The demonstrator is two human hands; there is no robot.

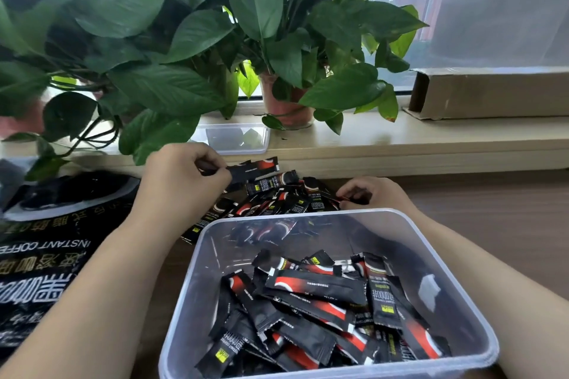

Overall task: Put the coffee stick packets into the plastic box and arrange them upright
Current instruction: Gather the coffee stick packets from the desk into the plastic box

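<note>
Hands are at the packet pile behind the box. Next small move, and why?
Probably: swing the left hand and its lifted packet over the plastic box and release it. That packet is already clear of the pile, while the right hand is only pinching a second packet on the table. The packets in the box lie jumbled flat, so standing them upright comes later.
</note>
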